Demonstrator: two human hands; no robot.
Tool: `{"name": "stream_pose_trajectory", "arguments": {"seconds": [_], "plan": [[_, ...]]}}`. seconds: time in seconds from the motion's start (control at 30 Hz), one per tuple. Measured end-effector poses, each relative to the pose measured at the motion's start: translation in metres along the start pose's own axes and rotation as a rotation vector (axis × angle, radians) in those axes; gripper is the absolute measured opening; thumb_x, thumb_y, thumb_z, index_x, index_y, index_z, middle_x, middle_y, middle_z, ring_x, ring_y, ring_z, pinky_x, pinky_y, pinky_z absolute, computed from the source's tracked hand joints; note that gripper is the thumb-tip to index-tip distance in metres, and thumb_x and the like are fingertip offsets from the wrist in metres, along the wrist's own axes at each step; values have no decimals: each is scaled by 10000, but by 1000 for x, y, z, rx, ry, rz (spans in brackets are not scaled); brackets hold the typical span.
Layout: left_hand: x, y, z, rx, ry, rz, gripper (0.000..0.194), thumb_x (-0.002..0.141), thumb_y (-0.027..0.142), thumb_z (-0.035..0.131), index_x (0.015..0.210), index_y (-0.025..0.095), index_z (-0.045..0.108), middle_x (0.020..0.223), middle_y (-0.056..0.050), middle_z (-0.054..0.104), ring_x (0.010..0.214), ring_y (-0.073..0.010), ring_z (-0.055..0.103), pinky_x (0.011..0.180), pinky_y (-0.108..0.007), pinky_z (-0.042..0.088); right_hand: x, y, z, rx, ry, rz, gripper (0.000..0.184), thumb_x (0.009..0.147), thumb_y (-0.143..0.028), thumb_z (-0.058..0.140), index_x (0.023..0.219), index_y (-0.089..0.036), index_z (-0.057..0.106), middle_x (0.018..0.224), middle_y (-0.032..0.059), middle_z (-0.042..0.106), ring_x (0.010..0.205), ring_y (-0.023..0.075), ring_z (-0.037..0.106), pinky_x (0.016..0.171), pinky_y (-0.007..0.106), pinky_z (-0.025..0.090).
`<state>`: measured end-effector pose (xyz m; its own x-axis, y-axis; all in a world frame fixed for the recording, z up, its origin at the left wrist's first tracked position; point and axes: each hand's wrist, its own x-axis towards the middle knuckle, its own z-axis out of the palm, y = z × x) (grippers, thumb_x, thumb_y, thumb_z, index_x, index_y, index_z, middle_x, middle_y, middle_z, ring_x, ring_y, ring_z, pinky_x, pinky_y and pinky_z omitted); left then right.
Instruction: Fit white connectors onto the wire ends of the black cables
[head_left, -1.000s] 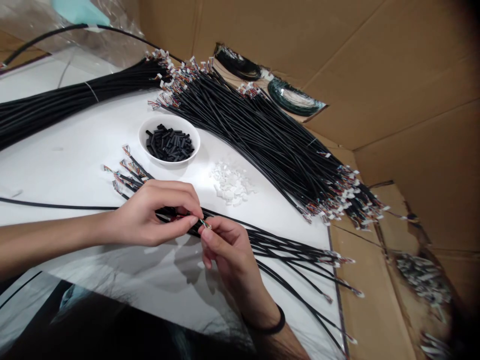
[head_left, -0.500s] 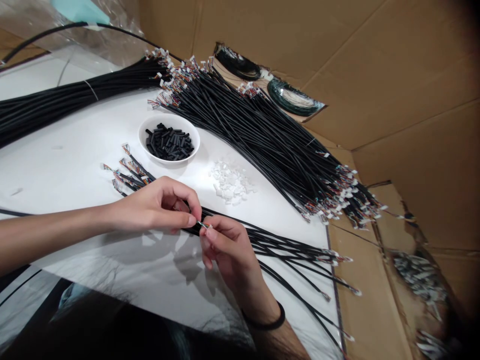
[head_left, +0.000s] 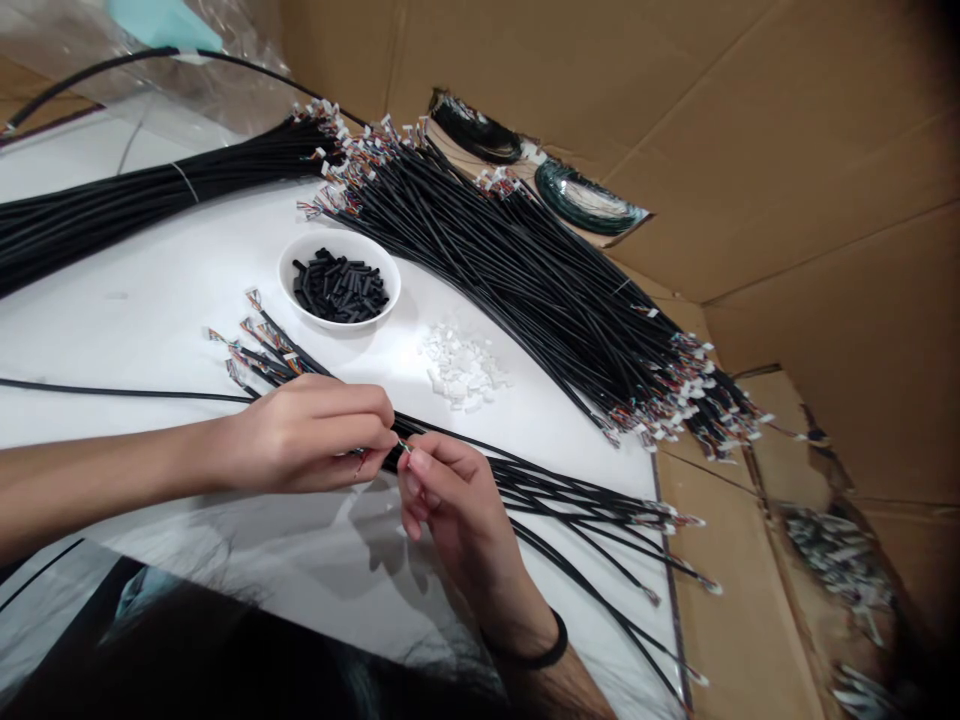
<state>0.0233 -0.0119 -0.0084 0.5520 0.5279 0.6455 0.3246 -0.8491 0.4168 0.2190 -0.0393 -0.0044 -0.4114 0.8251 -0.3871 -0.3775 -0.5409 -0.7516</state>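
My left hand (head_left: 311, 435) is closed in a pinch on the thin coloured wires at the end of a black cable (head_left: 112, 392) that runs off to the left. My right hand (head_left: 442, 500) meets it fingertip to fingertip, pinched on a tiny part I cannot make out. Both hands hover over a small bunch of black cables (head_left: 570, 500) lying on the white table (head_left: 150, 310). Just beyond them sit a white bowl (head_left: 339, 260) of short black tube pieces and a little heap of white connector housings (head_left: 461, 365).
A large fan of black cables with white connectors (head_left: 540, 270) crosses the table's far side, with another thick bundle (head_left: 112, 200) at the left. Cardboard walls (head_left: 750, 150) stand behind and to the right. Coiled wires (head_left: 589, 195) lie at the back. Loose connectors (head_left: 840, 560) fill the right box.
My left hand has dropped slightly and drawn its fingers closer together on the wires. The long black cable at the left has shifted a little. My right hand has barely moved.
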Motion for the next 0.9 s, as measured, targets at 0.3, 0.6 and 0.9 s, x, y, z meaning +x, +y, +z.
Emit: {"name": "stream_pose_trajectory", "arguments": {"seconds": [0.3, 0.6, 0.9], "plan": [[-9, 1, 7, 100, 20, 145, 61, 920, 132, 606, 975, 158, 601, 788, -68, 684, 670, -168, 664, 567, -268, 509, 4, 11, -4, -52, -122, -69, 221, 809, -348, 765, 714, -166, 683, 501, -67, 476, 414, 51, 367, 360, 151, 395], [-7, 8, 14, 4, 122, 42, 30, 890, 71, 642, 918, 80, 646, 784, -82, 682, 679, -131, 632, 605, -231, 487, 2, 7, -4, -132, -84, -97, 228, 792, -359, 769, 702, -164, 692, 517, -67, 477, 416, 52, 377, 385, 162, 424], [4, 13, 5, -270, 38, -161, 106, 869, 22, 611, 929, 93, 660, 793, -71, 672, 699, -113, 617, 630, -178, 501, 4, 4, -7, -67, -58, -130, 155, 778, -299, 780, 729, -177, 697, 511, -69, 465, 428, 61, 387, 373, 151, 413]]}}
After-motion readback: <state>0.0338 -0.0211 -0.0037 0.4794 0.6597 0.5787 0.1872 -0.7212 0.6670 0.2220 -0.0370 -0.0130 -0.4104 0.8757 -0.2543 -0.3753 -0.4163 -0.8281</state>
